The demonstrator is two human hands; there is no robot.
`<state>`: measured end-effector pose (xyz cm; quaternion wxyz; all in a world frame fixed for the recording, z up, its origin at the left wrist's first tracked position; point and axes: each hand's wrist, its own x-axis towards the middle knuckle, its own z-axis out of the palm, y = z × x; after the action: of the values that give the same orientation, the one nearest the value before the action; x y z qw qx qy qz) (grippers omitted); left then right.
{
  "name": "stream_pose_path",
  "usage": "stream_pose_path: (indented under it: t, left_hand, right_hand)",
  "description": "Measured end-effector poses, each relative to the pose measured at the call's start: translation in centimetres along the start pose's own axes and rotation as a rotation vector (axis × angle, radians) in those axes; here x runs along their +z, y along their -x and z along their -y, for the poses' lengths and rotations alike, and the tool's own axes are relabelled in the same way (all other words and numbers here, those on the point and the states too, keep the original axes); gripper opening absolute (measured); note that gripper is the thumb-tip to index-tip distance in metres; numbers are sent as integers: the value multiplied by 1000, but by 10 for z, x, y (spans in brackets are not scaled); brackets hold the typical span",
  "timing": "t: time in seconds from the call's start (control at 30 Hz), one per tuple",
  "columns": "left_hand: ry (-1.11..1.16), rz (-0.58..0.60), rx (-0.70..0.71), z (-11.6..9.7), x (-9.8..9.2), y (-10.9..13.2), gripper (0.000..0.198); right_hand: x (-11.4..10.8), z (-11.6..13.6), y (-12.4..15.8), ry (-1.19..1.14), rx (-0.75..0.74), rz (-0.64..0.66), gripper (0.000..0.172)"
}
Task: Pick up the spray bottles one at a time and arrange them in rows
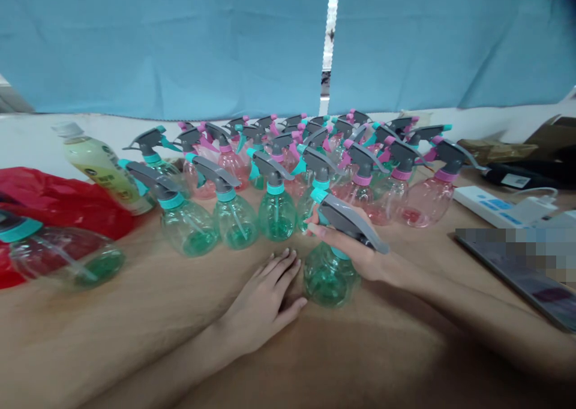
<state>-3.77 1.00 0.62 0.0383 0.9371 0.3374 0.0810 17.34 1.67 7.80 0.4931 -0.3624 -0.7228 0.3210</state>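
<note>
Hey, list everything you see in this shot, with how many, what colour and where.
held spray bottle: one, green, grey and teal trigger head, front centre, upright
other spray bottles: many, too crowded to count, green mostly front and left, pink mostly back and right, in rows behind it
lone spray bottle: one, green, far left by the red bag
drink bottle: one, pale yellow-green, back left
red bag: one, red plastic, left edge
power strip: one, white, right
table: one, brown covering
curtain: blue, behind the table
left hand: open, flat on the table beside the held spray bottle
right hand: closed around the held spray bottle's trigger head
</note>
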Motion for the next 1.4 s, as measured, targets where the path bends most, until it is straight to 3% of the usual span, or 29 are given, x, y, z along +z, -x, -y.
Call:
stream_pose_path:
  t: [0.1,0.3,1.4]
  left_hand:
    - [11,-7,-4,0,-1,0,56]
    - [28,-23,-3,-1,-1,0,55]
    - [4,7,-13,0,0,0,57]
  right_hand:
    - [1,1,0,-25,-3,0,3]
    - [4,-5,3,-92,22,-4,16]
    - [6,-9,4,-193,18,-18,31]
